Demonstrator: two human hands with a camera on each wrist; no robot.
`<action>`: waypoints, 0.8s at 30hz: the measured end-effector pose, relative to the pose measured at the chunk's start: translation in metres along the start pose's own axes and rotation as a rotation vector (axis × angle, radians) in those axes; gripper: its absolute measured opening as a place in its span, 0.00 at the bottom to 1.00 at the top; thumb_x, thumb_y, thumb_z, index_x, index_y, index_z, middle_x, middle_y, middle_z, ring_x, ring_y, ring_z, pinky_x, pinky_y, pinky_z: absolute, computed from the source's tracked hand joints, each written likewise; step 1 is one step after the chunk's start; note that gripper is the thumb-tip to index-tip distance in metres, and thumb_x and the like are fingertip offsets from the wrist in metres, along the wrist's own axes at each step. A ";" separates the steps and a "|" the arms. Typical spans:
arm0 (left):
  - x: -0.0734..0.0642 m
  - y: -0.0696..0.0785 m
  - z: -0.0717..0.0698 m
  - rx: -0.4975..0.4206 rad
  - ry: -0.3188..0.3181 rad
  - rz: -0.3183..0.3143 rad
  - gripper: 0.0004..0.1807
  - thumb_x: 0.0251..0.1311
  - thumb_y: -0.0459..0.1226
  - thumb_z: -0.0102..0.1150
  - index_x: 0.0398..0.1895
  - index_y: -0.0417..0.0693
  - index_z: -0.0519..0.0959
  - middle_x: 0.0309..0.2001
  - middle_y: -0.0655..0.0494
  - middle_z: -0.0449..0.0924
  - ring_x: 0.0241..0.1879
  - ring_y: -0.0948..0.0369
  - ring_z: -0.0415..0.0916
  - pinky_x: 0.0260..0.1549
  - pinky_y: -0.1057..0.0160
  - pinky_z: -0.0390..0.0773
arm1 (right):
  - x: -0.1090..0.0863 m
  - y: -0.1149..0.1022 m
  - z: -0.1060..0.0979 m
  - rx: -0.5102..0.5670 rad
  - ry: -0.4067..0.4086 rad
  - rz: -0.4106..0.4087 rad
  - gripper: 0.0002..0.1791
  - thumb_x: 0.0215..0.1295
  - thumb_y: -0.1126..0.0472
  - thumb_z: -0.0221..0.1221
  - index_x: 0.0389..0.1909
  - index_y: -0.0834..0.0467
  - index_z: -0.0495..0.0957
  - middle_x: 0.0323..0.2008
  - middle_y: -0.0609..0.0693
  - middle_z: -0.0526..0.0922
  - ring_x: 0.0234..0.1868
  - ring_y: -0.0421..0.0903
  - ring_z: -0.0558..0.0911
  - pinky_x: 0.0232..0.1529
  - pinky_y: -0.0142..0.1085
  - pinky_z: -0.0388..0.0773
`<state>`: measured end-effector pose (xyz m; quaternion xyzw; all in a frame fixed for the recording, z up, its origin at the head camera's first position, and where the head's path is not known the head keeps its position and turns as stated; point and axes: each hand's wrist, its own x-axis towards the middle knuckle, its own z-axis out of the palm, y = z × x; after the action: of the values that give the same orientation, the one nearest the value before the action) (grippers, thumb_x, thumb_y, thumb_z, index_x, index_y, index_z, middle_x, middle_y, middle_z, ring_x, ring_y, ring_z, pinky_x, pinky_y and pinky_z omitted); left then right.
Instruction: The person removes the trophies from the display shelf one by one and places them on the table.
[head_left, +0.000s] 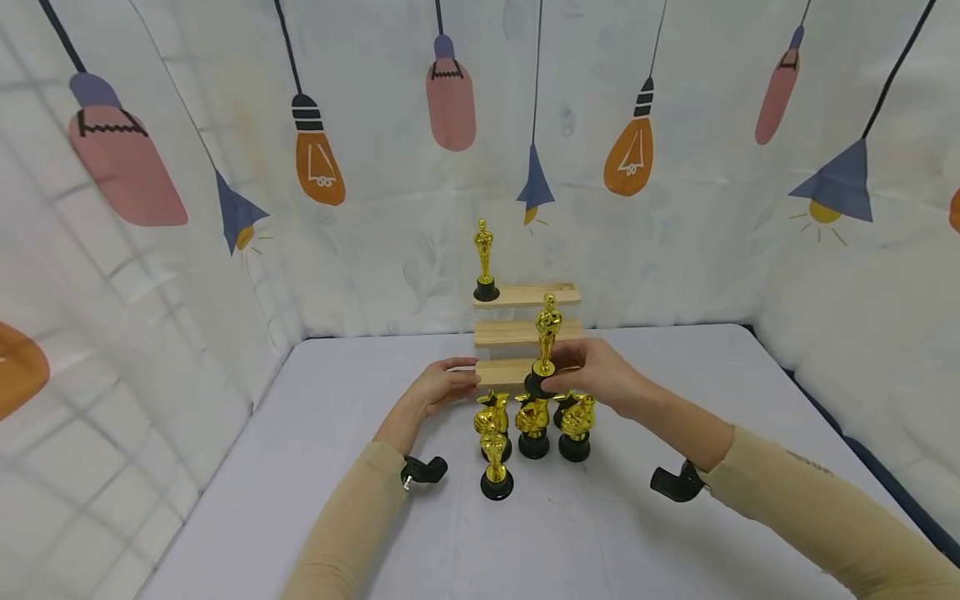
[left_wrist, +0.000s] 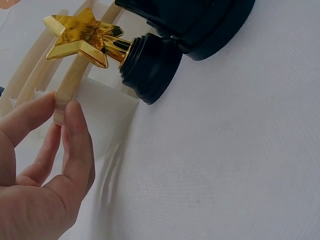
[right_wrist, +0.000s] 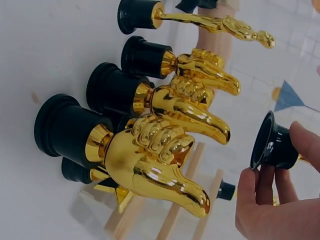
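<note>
My left hand [head_left: 441, 385] pinches the left end of the lowest wooden step [head_left: 504, 372] of a three-tier display stand; the left wrist view shows thumb and fingertips on that board [left_wrist: 71, 82]. My right hand [head_left: 606, 377] holds a gold figurine trophy [head_left: 548, 329] by its black base [right_wrist: 275, 145], upright and raised in front of the lowest step. Another gold figurine trophy [head_left: 484, 254] stands on the top step's left end. Before the stand are several thumbs-up trophies [right_wrist: 160, 165] and star trophies [left_wrist: 82, 37], partly hiding each other. A figurine trophy [head_left: 494, 458] stands nearest me.
The stand's middle step [head_left: 513, 334] and top step [head_left: 536, 295] rise behind the lowest. A white cloth [head_left: 360, 367] covers the table. Behind it hangs a backdrop [head_left: 375, 250] printed with lamps. Black wrist cameras [head_left: 427, 469] are strapped to both wrists.
</note>
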<state>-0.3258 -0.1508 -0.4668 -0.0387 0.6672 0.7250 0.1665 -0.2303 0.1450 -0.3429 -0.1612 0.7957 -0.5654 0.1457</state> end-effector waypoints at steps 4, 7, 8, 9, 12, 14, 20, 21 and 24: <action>0.000 0.001 0.002 -0.001 0.004 0.003 0.27 0.65 0.26 0.66 0.67 0.36 0.74 0.51 0.40 0.82 0.38 0.59 0.84 0.42 0.62 0.85 | -0.006 -0.001 0.004 -0.015 0.005 -0.021 0.20 0.64 0.65 0.71 0.55 0.65 0.80 0.51 0.56 0.81 0.54 0.52 0.79 0.54 0.44 0.81; -0.001 0.002 0.003 0.004 0.004 0.004 0.27 0.65 0.27 0.65 0.67 0.36 0.74 0.52 0.40 0.81 0.37 0.59 0.84 0.43 0.62 0.85 | -0.010 0.000 0.006 -0.021 0.011 -0.022 0.20 0.63 0.65 0.71 0.54 0.65 0.80 0.50 0.56 0.82 0.53 0.51 0.80 0.52 0.41 0.82; -0.001 0.002 0.003 0.007 0.005 0.003 0.27 0.65 0.27 0.65 0.67 0.36 0.74 0.52 0.39 0.81 0.37 0.59 0.84 0.43 0.62 0.85 | -0.011 0.001 0.007 -0.020 0.012 -0.019 0.20 0.63 0.65 0.71 0.54 0.65 0.80 0.50 0.55 0.82 0.53 0.51 0.80 0.51 0.41 0.82; -0.001 0.001 0.003 0.010 0.005 0.002 0.27 0.65 0.27 0.66 0.67 0.36 0.74 0.52 0.39 0.81 0.38 0.59 0.84 0.43 0.62 0.85 | -0.012 0.001 0.008 -0.020 0.013 -0.016 0.20 0.63 0.65 0.71 0.54 0.65 0.79 0.49 0.56 0.82 0.52 0.51 0.80 0.51 0.40 0.82; 0.000 0.000 0.003 0.012 0.006 -0.001 0.27 0.65 0.27 0.66 0.67 0.36 0.74 0.53 0.39 0.81 0.38 0.59 0.84 0.43 0.62 0.85 | -0.016 0.003 0.010 -0.012 0.004 -0.016 0.21 0.63 0.65 0.70 0.55 0.67 0.79 0.49 0.56 0.82 0.52 0.51 0.81 0.51 0.40 0.82; 0.000 0.000 0.003 0.010 0.006 -0.002 0.27 0.65 0.27 0.66 0.67 0.36 0.74 0.54 0.38 0.81 0.38 0.59 0.84 0.43 0.62 0.85 | -0.018 0.004 0.012 -0.007 0.002 -0.017 0.20 0.64 0.65 0.70 0.55 0.67 0.79 0.49 0.56 0.82 0.51 0.51 0.81 0.50 0.40 0.83; 0.002 -0.002 0.002 -0.002 0.000 -0.004 0.28 0.65 0.27 0.66 0.68 0.36 0.73 0.55 0.37 0.80 0.40 0.58 0.84 0.43 0.62 0.85 | -0.027 0.005 0.017 0.009 0.017 -0.011 0.20 0.62 0.67 0.71 0.54 0.66 0.79 0.49 0.56 0.82 0.51 0.51 0.83 0.50 0.40 0.84; 0.002 -0.002 0.001 -0.007 0.000 -0.004 0.28 0.65 0.27 0.66 0.68 0.36 0.73 0.56 0.37 0.80 0.40 0.58 0.84 0.42 0.62 0.85 | -0.028 0.006 0.019 0.016 0.017 -0.014 0.20 0.62 0.67 0.71 0.54 0.66 0.79 0.49 0.56 0.82 0.50 0.51 0.83 0.50 0.40 0.84; 0.003 -0.003 0.001 -0.013 0.005 0.000 0.28 0.65 0.26 0.66 0.68 0.36 0.73 0.56 0.37 0.79 0.40 0.58 0.84 0.42 0.63 0.85 | -0.031 0.009 0.021 0.025 0.013 -0.026 0.20 0.62 0.67 0.71 0.54 0.67 0.79 0.48 0.56 0.82 0.49 0.50 0.83 0.49 0.39 0.84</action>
<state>-0.3277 -0.1492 -0.4700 -0.0415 0.6629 0.7292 0.1646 -0.1943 0.1428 -0.3561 -0.1659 0.7874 -0.5781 0.1352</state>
